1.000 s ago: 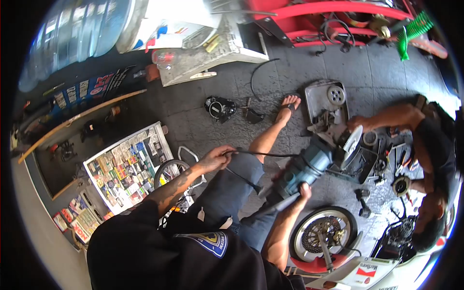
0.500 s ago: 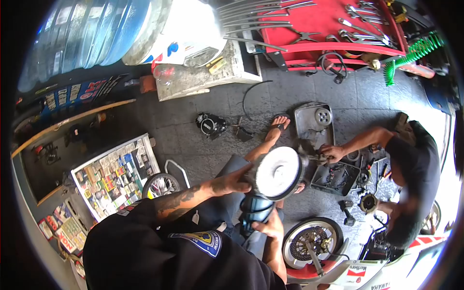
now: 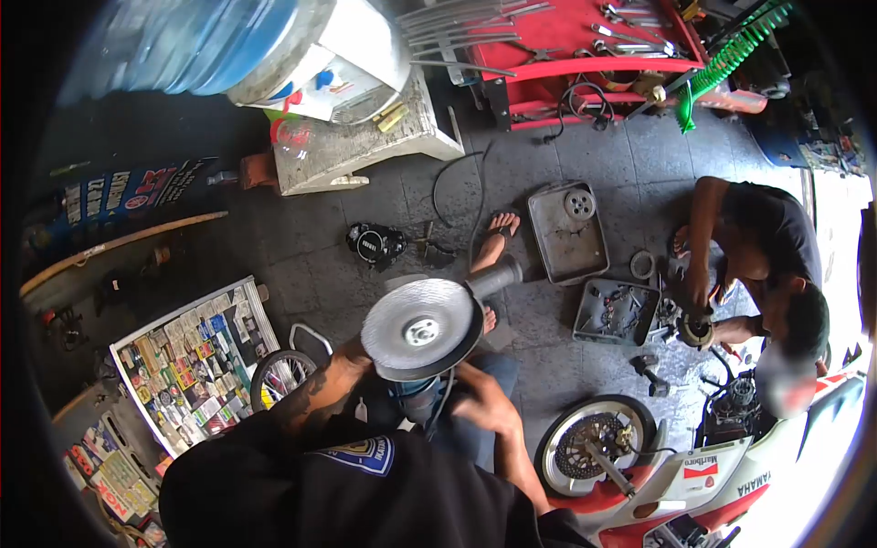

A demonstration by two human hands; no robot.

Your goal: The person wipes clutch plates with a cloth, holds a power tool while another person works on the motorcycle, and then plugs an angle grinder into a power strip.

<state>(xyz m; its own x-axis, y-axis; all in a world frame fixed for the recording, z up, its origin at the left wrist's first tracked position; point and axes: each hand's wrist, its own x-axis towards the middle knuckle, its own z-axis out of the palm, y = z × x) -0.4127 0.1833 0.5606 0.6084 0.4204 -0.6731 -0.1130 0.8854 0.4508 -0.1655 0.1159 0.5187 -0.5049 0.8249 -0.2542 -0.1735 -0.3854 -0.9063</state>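
An angle grinder with a large pale disc (image 3: 402, 315) is held up in front of my body, disc facing me. Its blue motor body (image 3: 416, 400) shows below the disc, and a dark side handle (image 3: 498, 276) juts out at upper right. My left hand (image 3: 352, 359) grips the tool from the left; the disc hides most of its fingers. Beside the cord (image 3: 445, 397), on the right of the body, is my right hand (image 3: 489, 402). Motion smears its fingers, and whether they touch the tool cannot be made out.
A person (image 3: 776, 237) crouches at right over a round metal part (image 3: 696, 331). Two trays, a grey one (image 3: 539, 219) and a parts tray (image 3: 585, 333), lie on the floor. A motorcycle wheel (image 3: 557, 447), a display case (image 3: 128, 365) and a red tool cart (image 3: 585, 66) stand around.
The grinder has swung left and turned, so its side handle now shows. My right hand has come off the motor body. The crouching person has drawn an arm back from the trays.
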